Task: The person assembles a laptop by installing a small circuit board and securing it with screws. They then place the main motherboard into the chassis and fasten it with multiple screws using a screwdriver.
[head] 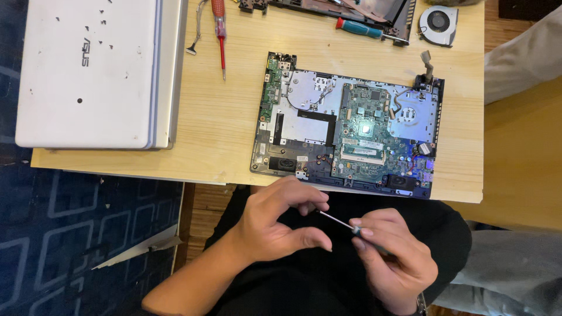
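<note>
My right hand (395,257) grips a small screwdriver (345,224) by its dark handle, below the table's front edge. My left hand (278,219) pinches the tip of the thin metal shaft between thumb and fingers. Just above both hands, an opened laptop base (348,126) lies on the wooden table (216,129), its green circuit board and silver metal frame exposed.
A closed white laptop (88,73) sits at the table's left. A red-handled screwdriver (220,35), a teal-handled screwdriver (360,28), a loose cooling fan (439,24) and another dark laptop part (345,9) lie at the far edge. Blue patterned floor on the left; another person's grey trouser leg (503,275) at right.
</note>
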